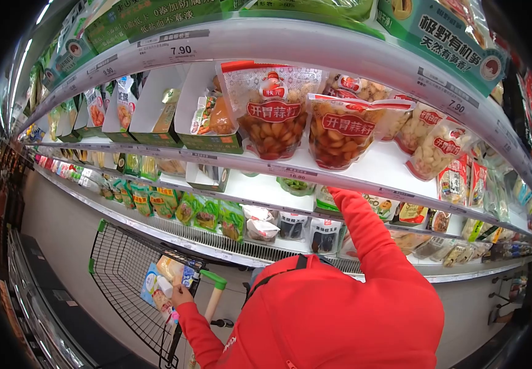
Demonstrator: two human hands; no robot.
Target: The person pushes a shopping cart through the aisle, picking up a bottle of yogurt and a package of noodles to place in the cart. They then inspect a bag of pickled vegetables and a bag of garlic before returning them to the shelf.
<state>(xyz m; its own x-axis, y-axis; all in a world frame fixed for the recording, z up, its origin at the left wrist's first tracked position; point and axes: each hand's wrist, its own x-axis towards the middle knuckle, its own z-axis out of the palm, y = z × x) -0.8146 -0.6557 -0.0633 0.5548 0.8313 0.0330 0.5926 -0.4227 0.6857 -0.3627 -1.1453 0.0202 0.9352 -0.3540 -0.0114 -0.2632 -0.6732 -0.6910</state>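
Observation:
My left hand (182,294) is low on the left, at the near side of the shopping cart (118,270). Its fingers look curled together beside the packages (160,289) in the cart; what they grip, if anything, is too small to make out. My right arm, in a red sleeve (370,234), reaches forward to the lower shelf, where its end disappears below the shelf edge (315,175). That hand is hidden. Close to the cuff are a green-and-white package (326,199) and a green-topped tub (297,186).
Above the reaching arm, clear pouches of pickled garlic (272,117) stand on a shelf. Green bags (207,215) and dark bags (323,235) line the bottom shelf. A price rail (340,52) juts out overhead. Black cases (38,264) border the aisle at left.

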